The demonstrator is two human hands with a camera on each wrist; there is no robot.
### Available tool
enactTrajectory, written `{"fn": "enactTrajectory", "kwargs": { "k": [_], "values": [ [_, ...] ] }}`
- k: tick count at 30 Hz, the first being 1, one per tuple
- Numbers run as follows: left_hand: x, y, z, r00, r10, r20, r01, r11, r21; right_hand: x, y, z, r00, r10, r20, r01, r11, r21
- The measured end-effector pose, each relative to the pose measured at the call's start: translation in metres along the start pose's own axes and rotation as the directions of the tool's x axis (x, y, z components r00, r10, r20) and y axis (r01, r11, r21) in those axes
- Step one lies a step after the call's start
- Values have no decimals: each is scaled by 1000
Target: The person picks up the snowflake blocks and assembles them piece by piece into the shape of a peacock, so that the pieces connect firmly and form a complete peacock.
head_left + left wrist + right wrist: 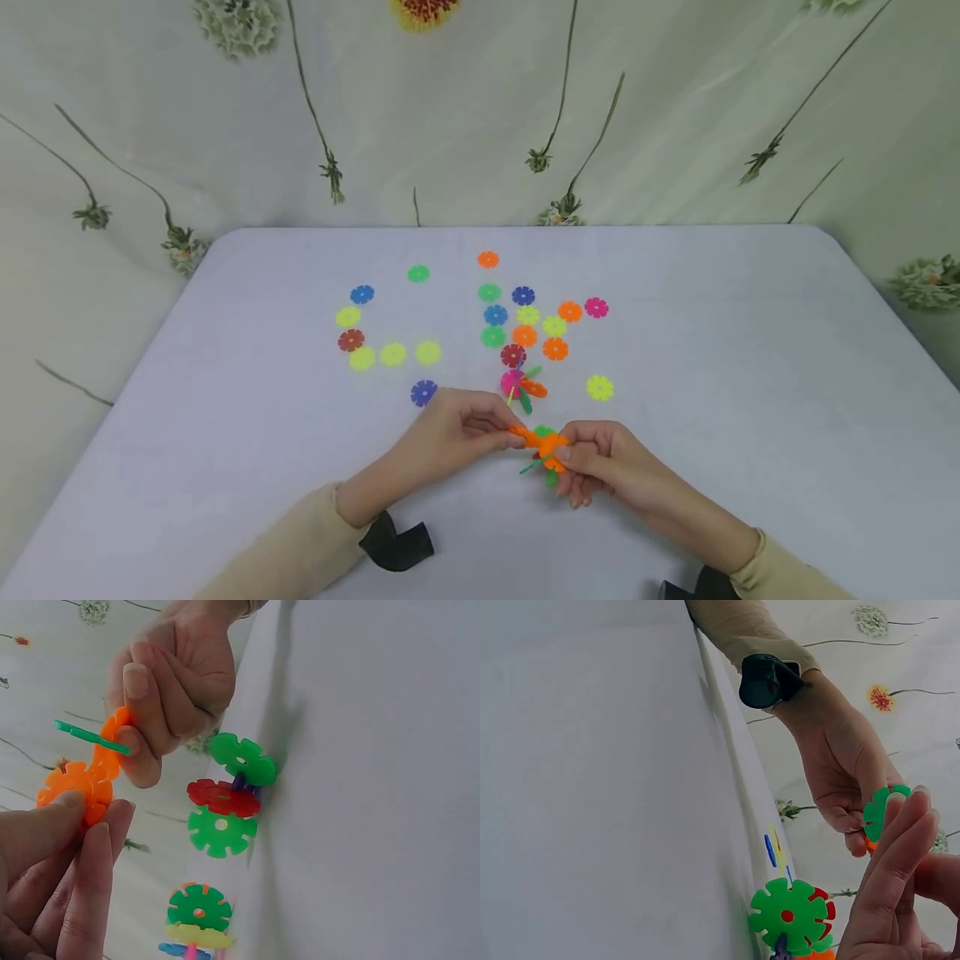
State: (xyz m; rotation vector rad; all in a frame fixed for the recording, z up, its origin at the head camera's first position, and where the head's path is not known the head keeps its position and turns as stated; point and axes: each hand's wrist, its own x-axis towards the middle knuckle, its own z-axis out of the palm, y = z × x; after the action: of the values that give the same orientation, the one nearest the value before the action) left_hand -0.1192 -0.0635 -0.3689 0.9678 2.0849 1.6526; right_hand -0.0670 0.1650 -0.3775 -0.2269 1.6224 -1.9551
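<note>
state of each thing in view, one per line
left hand: pinching an orange snowflake disc
right hand: gripping the small joined cluster of orange and green discs
second cluster: assembled, resting on the table, untouched
loose discs: lying flat, scattered, unjoined
table: covered in a pale cloth

An orange disc (75, 791) is pinched by the left hand (56, 885) at the lower left. A joined orange piece (112, 735) and a thin green disc (90, 737) are held by the right hand (176, 675). A green-and-red cluster (225, 795) is seen against the table (375, 787).
</note>
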Motion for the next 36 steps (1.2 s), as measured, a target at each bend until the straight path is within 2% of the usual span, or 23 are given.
{"fn": "enactTrajectory", "kwargs": {
  "k": [4, 8, 13, 18, 26, 31, 36],
  "values": [
    [1, 0, 1, 1000, -5, 6, 5, 1000, -4, 0, 1, -2, 1000, 3, 22, -3, 1000, 22],
    [2, -5, 4, 999, -42, 8, 42, 994, -96, 0, 0, -3, 999, 1, 41, -4, 998, 58],
    [1, -8, 7, 991, -132, 7, 129, 956, -264, 0, -2, -4, 997, -21, 76, 14, 996, 86],
    [0, -6, 8, 985, -170, -6, 161, 942, -294, -1, -2, -3, 996, -30, 86, 22, 995, 94],
    [0, -8, 15, 985, -168, -27, 148, 925, -351, -1, -3, -1, 998, -29, 57, 22, 993, 112],
    [-2, -11, 17, 990, -136, -38, 116, 937, -328, -1, 0, 2, 996, -58, 62, 49, 990, 131],
    [-4, -12, 22, 995, -79, -55, 58, 950, -308, -4, 3, 5, 998, -61, 27, 58, 993, 104]
  ]
}}
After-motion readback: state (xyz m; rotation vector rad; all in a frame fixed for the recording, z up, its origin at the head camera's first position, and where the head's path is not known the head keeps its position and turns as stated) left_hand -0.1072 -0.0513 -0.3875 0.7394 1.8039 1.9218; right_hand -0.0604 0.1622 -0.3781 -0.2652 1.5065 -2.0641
